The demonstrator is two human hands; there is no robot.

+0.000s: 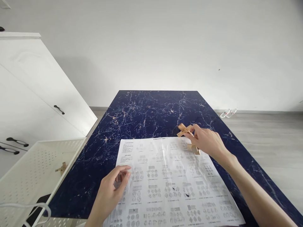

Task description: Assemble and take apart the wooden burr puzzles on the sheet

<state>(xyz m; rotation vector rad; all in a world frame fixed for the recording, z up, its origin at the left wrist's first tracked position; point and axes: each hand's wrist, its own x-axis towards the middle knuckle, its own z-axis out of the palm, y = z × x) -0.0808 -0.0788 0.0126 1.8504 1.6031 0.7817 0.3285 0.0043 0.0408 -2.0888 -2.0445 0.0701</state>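
A large printed sheet (170,176) with rows of small diagrams and text lies on the dark blue marbled table (146,113). My right hand (205,140) is at the sheet's far right corner, its fingers closed on light wooden puzzle pieces (182,128) that cross each other. Another wooden block (196,149) shows just below those fingers, over the sheet; whether it is joined to the held pieces is hidden by the hand. My left hand (111,189) is over the sheet's left edge, fingers curved, thumb apart from them, with nothing in it.
On the left, a white perforated basket (26,167) holds a small wooden cross-shaped piece (62,168). A white cable (30,205) loops over its near end. White cabinets (40,88) stand behind it. Two clear bottles (228,113) are on the floor by the wall.
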